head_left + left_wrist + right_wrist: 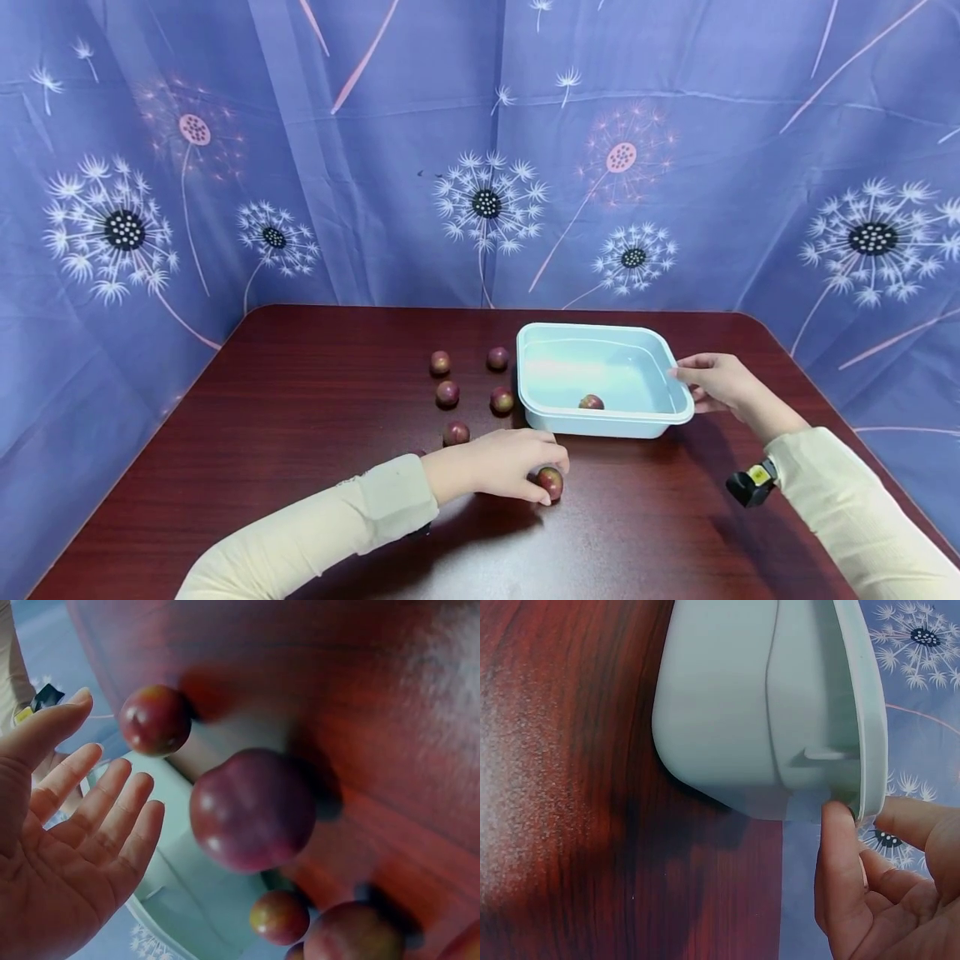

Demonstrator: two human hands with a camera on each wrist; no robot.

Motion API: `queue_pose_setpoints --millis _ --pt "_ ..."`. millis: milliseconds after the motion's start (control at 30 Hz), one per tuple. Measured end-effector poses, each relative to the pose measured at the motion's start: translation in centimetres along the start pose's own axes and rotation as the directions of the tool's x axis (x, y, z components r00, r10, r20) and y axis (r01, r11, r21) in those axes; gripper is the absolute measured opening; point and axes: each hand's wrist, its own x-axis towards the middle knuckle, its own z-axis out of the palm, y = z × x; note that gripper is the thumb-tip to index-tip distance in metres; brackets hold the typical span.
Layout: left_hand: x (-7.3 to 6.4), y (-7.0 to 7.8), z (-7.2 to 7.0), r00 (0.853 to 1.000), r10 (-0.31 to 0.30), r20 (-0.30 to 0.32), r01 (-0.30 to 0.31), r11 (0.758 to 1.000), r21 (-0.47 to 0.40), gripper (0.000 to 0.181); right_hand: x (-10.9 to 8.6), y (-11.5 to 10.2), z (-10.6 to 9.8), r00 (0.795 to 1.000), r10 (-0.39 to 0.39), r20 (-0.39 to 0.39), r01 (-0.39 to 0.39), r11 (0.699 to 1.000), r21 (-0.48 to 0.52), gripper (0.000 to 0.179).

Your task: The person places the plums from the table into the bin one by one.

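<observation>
My left hand (513, 461) is low over the table's near middle, fingers and thumb spread around a reddish-purple plum (550, 483). In the left wrist view, the relaxed fingers (101, 829) stand apart from this plum (156, 720), the palm bare. On the right, my right hand (722, 383) pinches the rim of a pale blue plastic basin (600, 426). In the right wrist view, thumb and fingers lie on either side of the basin's edge (871, 750). Inside the basin is one plum (592, 402), partly hidden by the front rim.
Several more plums lie left of the basin, among them one (497, 358) at the back and one (456, 432) behind my left forearm. Another is partly covered by that arm. The dark wooden table (315, 392) ends at a blue dandelion-print curtain (375, 167).
</observation>
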Motion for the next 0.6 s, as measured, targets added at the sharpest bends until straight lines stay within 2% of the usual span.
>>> queue_pose_setpoints --millis 200,600 --pt "0.2 0.1 0.6 1.0 0.028 -0.006 -0.027 0.999 0.025 0.026 0.1 0.3 -0.2 1.0 -0.003 0.01 0.003 1.0 0.002 0.061" --pt "0.9 0.0 1.7 0.999 0.004 -0.032 -0.002 0.998 0.06 0.028 0.3 0.2 -0.2 1.0 -0.003 0.004 0.003 1.0 -0.003 0.059"
